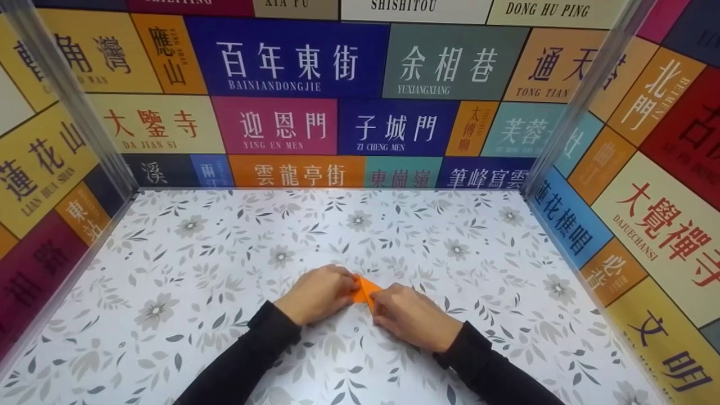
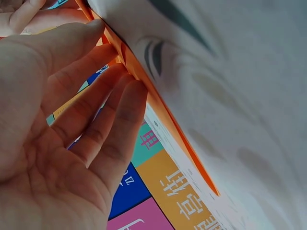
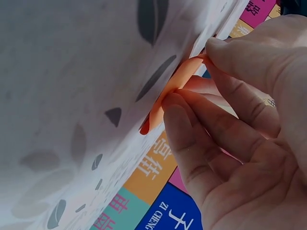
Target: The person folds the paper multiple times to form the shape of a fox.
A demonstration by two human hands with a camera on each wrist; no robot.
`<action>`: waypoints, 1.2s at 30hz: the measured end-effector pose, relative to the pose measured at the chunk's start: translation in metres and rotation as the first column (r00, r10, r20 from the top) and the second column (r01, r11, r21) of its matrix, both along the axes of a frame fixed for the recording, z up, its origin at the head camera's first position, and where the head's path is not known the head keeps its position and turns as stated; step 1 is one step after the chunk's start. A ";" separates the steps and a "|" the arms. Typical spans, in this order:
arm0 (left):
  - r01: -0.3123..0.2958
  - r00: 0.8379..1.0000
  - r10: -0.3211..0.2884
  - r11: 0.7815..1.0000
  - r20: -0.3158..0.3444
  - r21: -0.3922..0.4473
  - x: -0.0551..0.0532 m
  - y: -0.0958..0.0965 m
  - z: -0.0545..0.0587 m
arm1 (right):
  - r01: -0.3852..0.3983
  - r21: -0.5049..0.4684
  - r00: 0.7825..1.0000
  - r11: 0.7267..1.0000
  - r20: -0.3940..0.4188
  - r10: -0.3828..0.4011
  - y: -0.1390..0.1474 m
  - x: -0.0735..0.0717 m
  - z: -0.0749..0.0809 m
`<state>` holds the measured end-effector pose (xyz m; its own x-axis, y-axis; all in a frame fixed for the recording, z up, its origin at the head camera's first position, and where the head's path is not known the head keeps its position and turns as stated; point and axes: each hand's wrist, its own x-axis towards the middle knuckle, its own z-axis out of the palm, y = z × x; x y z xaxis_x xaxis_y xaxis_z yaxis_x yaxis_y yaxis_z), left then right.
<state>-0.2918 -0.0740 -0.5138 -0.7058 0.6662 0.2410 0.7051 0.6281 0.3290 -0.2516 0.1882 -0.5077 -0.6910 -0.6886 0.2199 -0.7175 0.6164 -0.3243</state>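
Observation:
A small piece of folded orange paper [image 1: 365,289] lies on the tabletop between the two hands. Its flaps meet along a slanting crease in the head view. My left hand [image 1: 323,293] rests on the paper's left part, fairly straight fingertips and thumb touching it; in the left wrist view the orange paper [image 2: 177,132] runs past them as a thin edge. With thumb and forefinger my right hand [image 1: 413,316] pinches the right flap. The right wrist view shows that orange flap [image 3: 172,88] bent up at the pinch, another fingertip against it.
The tabletop [image 1: 225,349] carries a white covering with grey flowers and leaves. Panels with coloured blocks of lettering [image 1: 287,62] stand at the back, left and right. Clear corner posts [image 1: 588,95] join them at the rear.

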 end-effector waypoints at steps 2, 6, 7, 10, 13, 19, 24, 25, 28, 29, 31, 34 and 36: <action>0.004 1.000 -0.004 1.000 0.000 0.001 0.000 0.000 0.000 | 0.004 0.009 1.000 1.000 -0.001 -0.004 -0.001 0.000 0.000; 0.010 1.000 -0.010 1.000 0.007 0.004 0.000 -0.001 0.001 | 0.010 0.013 1.000 1.000 0.017 -0.010 -0.003 0.000 -0.001; 0.010 1.000 -0.010 1.000 0.009 0.007 0.000 -0.001 0.001 | 0.012 0.013 1.000 1.000 0.019 -0.012 -0.003 0.000 -0.001; 0.010 1.000 -0.010 1.000 0.017 0.010 0.001 -0.002 0.001 | 0.014 0.011 1.000 1.000 0.019 -0.014 -0.003 0.001 -0.001; 0.010 1.000 -0.010 1.000 0.008 0.006 0.001 -0.003 0.000 | 0.015 0.012 1.000 1.000 0.016 -0.015 -0.003 0.002 0.000; 0.015 1.000 -0.015 1.000 -0.004 0.006 0.000 -0.005 -0.002 | 0.025 0.034 0.999 0.999 0.019 -0.026 -0.005 0.002 0.000; 0.020 1.000 -0.020 1.000 -0.018 0.006 0.000 -0.005 -0.002 | 0.032 0.053 1.000 0.998 -0.001 -0.032 -0.006 0.003 -0.001; 0.020 1.000 -0.019 1.000 -0.014 0.005 0.000 -0.004 -0.001 | 0.031 0.054 1.000 0.998 -0.007 -0.031 -0.007 0.003 -0.001; 0.019 1.000 -0.019 1.000 -0.017 0.006 0.000 -0.004 0.000 | 0.024 0.052 0.999 0.998 -0.024 -0.023 -0.007 0.003 -0.002; 0.018 1.000 -0.018 1.000 -0.020 0.007 0.000 -0.004 0.000 | 0.023 0.050 0.999 0.998 -0.028 -0.021 -0.007 0.004 -0.002; 0.016 1.000 -0.016 1.000 -0.015 0.012 0.000 -0.004 0.001 | 0.020 0.047 0.999 0.999 -0.034 -0.018 -0.007 0.004 -0.002; 0.014 1.000 -0.014 0.999 -0.002 0.029 0.000 -0.004 0.001 | 0.018 0.044 0.999 0.999 -0.031 -0.016 -0.007 0.004 -0.002; 0.010 1.000 -0.011 0.999 0.009 0.037 0.000 -0.004 0.001 | 0.019 0.043 0.999 0.999 -0.027 -0.018 -0.006 0.004 -0.002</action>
